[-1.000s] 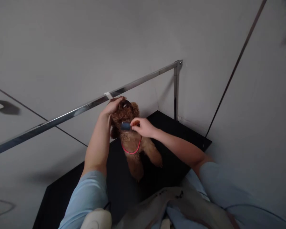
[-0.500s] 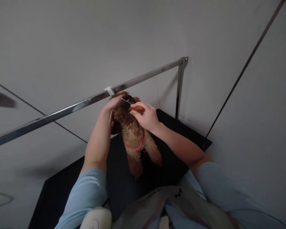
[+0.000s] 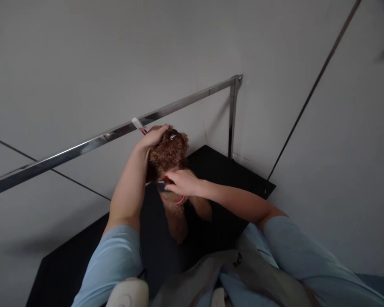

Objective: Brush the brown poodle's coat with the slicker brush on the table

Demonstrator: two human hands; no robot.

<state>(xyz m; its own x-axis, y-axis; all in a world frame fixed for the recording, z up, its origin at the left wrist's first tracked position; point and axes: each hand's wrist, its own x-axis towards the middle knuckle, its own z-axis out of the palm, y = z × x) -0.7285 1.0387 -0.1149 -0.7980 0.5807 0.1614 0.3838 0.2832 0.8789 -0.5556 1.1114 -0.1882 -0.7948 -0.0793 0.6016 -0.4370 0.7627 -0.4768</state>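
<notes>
A curly brown dog (image 3: 169, 155) sits upright on a black table with its muzzle tipped up. My left hand (image 3: 155, 135) is closed around the side of its head by the muzzle, and the fingertips are partly lost in the fur. My right hand (image 3: 184, 182) grips the reddish-brown handle of a slicker brush (image 3: 161, 186), whose flat head lies against the dog's chest, just below the neck. Much of the handle is hidden by my fingers. A thin red loop (image 3: 180, 200) hangs round the dog's chest, under the brush.
A chrome bar (image 3: 92, 146) crosses behind the dog and joins an upright post (image 3: 232, 119) at the right. A white clip with a red strap (image 3: 137, 123) sits on the bar. The black tabletop (image 3: 224, 170) meets the grey wall. A pale rounded object (image 3: 129, 292) is near my left sleeve.
My right hand has moved the brush down from beside the dog's muzzle to its chest. My left hand stays on the head. The view has shifted slightly.
</notes>
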